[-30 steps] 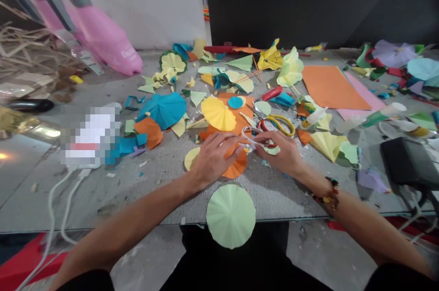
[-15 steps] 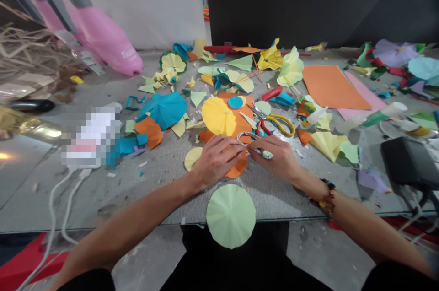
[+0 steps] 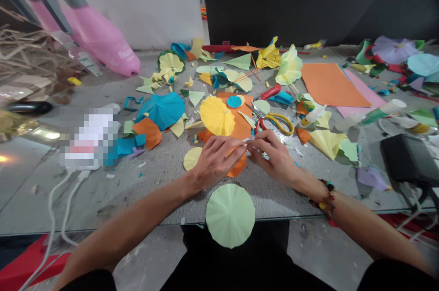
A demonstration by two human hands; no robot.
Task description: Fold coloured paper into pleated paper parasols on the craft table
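Note:
My left hand [image 3: 217, 156] and my right hand [image 3: 272, 156] meet low over the table, fingertips almost touching. Both are closed in a pinch around a small white piece [image 3: 245, 143], mostly hidden by the fingers. Beneath them lies an orange paper disc [image 3: 237, 166], partly covered. A pleated yellow paper circle [image 3: 217, 116] rests just beyond my left hand. Scissors with red and yellow handles [image 3: 279, 122] lie past my right hand. Nearer to me, a pleated pale green paper circle [image 3: 230, 215] overlaps the table's front edge. A small pale yellow disc [image 3: 192, 158] sits by my left wrist.
Left of the hands are a blue pleated paper circle [image 3: 161, 110] and a white device with cables [image 3: 89, 137]. Orange sheets [image 3: 334, 85], a glue bottle [image 3: 313, 116] and a black adapter [image 3: 409, 158] are on the right. Pink spray bottles [image 3: 99, 35] stand back left. Paper scraps surround everything.
A pale ring-shaped loop showed between my fingers before; now only a small white bit is visible there. My right hand's fingers have risen and bent more. The view shifted slightly.

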